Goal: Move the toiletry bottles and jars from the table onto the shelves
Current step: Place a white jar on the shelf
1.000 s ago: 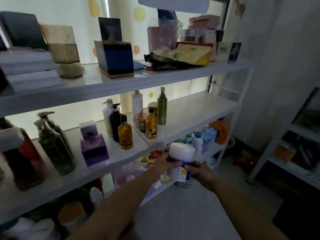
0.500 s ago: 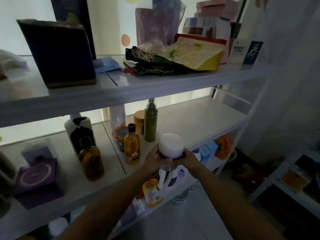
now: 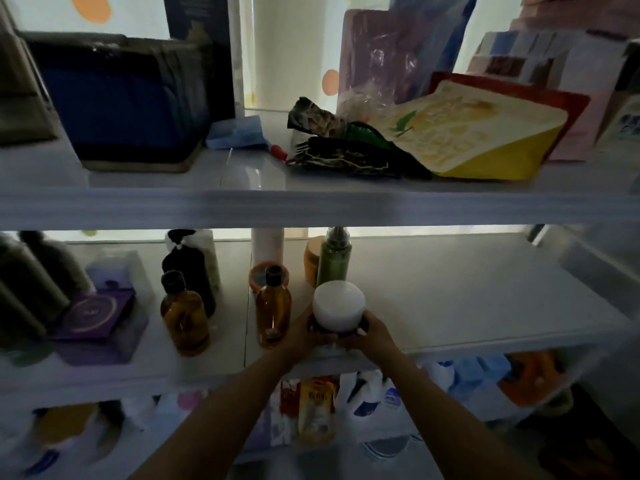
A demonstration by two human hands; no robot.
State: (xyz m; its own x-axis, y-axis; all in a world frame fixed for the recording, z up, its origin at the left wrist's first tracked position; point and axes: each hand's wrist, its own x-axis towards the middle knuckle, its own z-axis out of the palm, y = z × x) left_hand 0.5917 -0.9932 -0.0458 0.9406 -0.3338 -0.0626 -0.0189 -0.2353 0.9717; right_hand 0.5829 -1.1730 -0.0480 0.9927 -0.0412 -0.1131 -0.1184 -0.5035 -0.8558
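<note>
A jar with a wide white lid and a blue band sits at the front edge of the middle shelf. My left hand grips its left side and my right hand grips its right side, fingers curled round the body below the lid. Just left of the jar stands an amber bottle with a black cap. A green bottle and an orange jar stand right behind it. The jar's lower body is hidden by my hands.
More bottles and a purple box fill the shelf's left half. Its right half is bare white surface. The top shelf holds a dark blue box and bags. The bottom shelf is packed with bottles and pouches.
Both hands have lifted the white-lidded jar from below the middle shelf up and forward to its front edge. The camera has moved closer to the shelves.
</note>
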